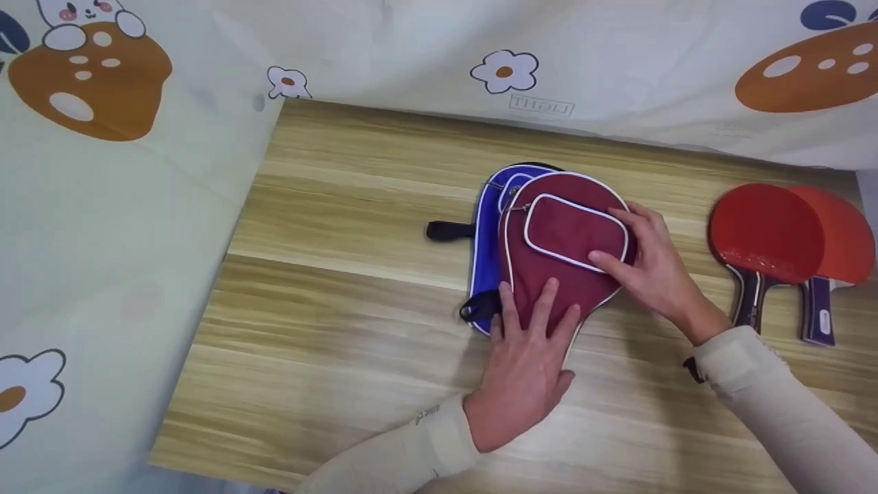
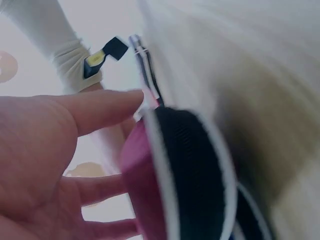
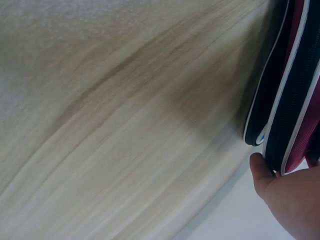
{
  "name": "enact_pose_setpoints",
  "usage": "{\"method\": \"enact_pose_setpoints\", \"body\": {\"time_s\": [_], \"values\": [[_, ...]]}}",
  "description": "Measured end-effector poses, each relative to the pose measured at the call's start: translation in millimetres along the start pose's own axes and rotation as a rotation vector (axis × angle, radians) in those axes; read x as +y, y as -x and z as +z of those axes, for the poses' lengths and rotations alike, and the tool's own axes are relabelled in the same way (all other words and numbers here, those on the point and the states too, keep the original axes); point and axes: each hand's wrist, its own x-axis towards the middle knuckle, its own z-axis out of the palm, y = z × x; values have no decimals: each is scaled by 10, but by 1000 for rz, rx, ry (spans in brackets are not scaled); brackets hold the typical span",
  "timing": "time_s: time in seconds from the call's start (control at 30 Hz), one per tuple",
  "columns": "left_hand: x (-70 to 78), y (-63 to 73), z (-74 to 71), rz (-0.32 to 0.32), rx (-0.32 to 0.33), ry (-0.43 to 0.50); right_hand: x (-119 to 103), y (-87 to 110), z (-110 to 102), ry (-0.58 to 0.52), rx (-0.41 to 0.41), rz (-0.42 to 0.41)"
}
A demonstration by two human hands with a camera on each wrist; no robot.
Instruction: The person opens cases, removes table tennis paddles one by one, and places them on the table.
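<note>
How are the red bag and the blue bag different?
Colour: the red bag is dark red, while the blue bag is bright blue.
Place: the red bag lies on top; the blue bag is underneath, mostly covered.
Pocket: the red bag's pocket shows whole, but only a corner of the blue bag's pocket peeks out.
Both have white edging.

Head view: diffuse light, pale sheen on the tabletop [image 1: 329, 329], soft shadow beside my right sleeve [image 1: 782, 405]. Left wrist: background washed out beyond my left hand [image 2: 40, 160], tabletop blurred. Right wrist: slight haze, shadow beside the maroon case [image 3: 307, 132].
</note>
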Motion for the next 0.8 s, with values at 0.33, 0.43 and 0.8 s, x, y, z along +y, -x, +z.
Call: {"method": "enact_pose_setpoints", "body": {"time_s": [0.33,0.43,0.8], "values": [[-318,-96,-190,-18,53,145,-12,-36,-25,29,-37,-23],[-441,-127,-226,-35,70,203,-44,-52,-43,43,-40,-41],[-652,-157,-103,103,-4,259,-518,-438,-40,147,-56,-70]]}}
